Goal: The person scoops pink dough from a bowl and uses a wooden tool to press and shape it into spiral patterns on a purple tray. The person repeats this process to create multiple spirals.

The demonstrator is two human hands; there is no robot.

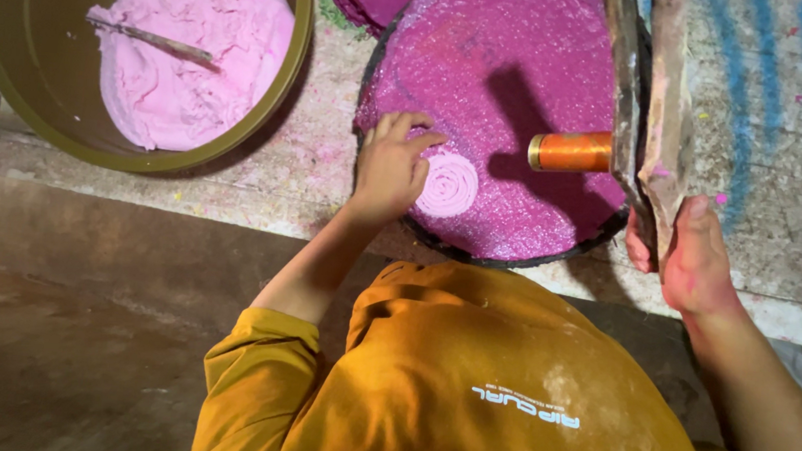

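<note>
L hand (392,166) fingers bent, steadying pink coil (448,185) on magenta disc (503,78); R hand (697,254) clamped on lever (667,114). Best press evenly, keep coil centred.

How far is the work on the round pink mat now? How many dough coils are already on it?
Done: one pale pink coil lies on the magenta round mat. In hand: the left hand touches the mat beside that coil; the right hand holds the press lever with its orange nozzle. Left: most of the mat is bare, and much pink dough remains in the tub.
</note>
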